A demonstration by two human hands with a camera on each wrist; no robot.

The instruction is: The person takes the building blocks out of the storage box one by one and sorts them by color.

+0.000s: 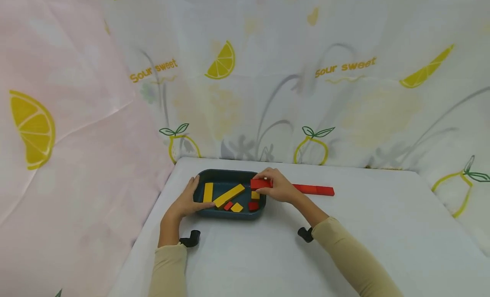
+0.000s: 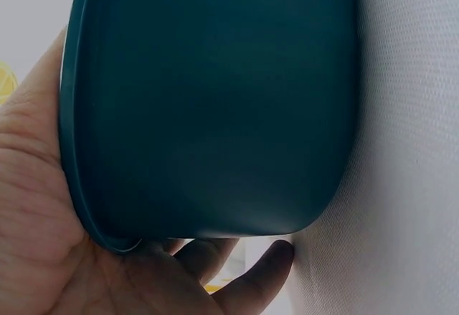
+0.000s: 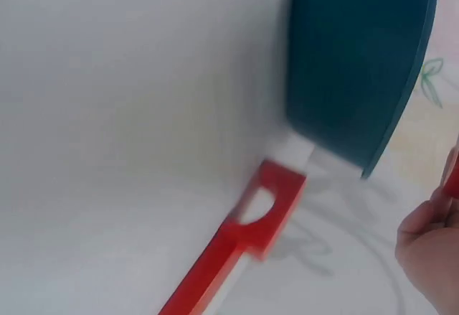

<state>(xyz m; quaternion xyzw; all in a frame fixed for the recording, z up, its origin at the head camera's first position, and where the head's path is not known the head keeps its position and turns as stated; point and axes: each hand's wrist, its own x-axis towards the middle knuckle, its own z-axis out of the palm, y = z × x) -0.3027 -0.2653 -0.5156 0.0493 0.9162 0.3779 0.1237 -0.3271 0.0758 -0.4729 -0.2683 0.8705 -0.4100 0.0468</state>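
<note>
A dark blue-green tray (image 1: 229, 216) holds several yellow and red toy blocks. My left hand (image 1: 187, 199) grips the tray's left end, its thumb along the near rim; in the left wrist view, the palm (image 2: 36, 207) presses the rim and the fingers (image 2: 258, 279) reach round the wall. Over the tray's right end, my right hand (image 1: 278, 186) pinches a red block (image 1: 260, 184) between thumb and fingers. Below that block lie a small yellow block (image 1: 255, 195) and a dark red one (image 1: 253, 206). A long yellow block (image 1: 229, 195) slants across the tray's middle.
Red blocks (image 1: 315, 189) lie in a row on the white table (image 1: 245, 254), right of the tray. One red block (image 3: 276, 193) has a rounded cutout. A lemon-printed curtain (image 1: 245, 109) hangs behind the table and at its left.
</note>
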